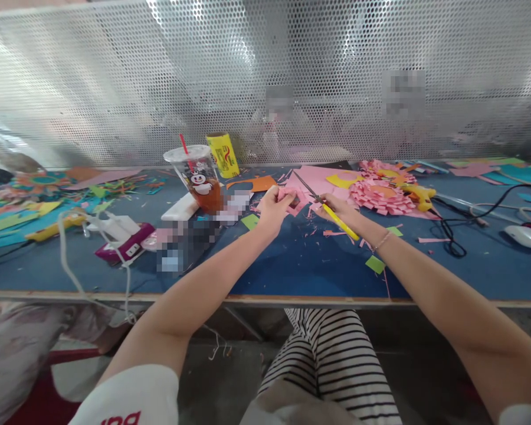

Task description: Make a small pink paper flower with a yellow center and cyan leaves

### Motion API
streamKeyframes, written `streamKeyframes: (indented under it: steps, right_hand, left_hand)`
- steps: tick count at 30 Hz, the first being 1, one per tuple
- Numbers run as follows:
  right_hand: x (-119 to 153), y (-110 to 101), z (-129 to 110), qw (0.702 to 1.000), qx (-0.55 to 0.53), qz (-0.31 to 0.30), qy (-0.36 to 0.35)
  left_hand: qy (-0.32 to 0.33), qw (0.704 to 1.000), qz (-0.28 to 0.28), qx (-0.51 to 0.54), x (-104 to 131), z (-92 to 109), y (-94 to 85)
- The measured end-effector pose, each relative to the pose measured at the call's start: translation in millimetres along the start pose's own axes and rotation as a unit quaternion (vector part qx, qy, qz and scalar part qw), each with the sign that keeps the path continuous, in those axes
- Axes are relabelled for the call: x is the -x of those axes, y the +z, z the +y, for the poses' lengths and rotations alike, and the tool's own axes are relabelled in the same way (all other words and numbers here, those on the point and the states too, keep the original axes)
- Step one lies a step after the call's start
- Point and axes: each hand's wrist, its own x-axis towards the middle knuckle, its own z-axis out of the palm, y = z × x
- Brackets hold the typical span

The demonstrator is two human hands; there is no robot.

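Note:
My left hand is closed on a piece of pink paper, pinched between thumb and fingers above the blue table. In my right hand is a pair of scissors with yellow handles, its dark blades pointing up and left beside the pink paper. Whether the blades touch the paper, I cannot tell. Pink sheets lie just behind both hands. Small pink clippings are scattered around and under them. Fringed pink paper flowers sit to the right of my right hand.
A plastic cup of brown drink and a yellow can-like roll stand left of centre. A purple power strip with white cables lies left. Yellow glue guns trail black cords. A perforated metal panel rises behind.

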Motion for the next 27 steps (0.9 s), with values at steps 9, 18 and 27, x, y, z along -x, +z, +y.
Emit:
streamKeyframes:
  steps: [9,18,27]
  right_hand:
    - [0,5,-1,0.998,0.040,-0.035,-0.015]
    - [0,9,-4,0.999,0.021,-0.046,-0.012]
    - [3,13,-11,1.000,-0.001,-0.029,-0.012]
  left_hand:
    - [-0.002,1.000,0.012,0.006,4,4,2.8]
    - [0.015,1.000,-0.005,-0.014,5,6,2.5]
    - [-0.013,1.000,0.008,0.005,5,5,3.3]
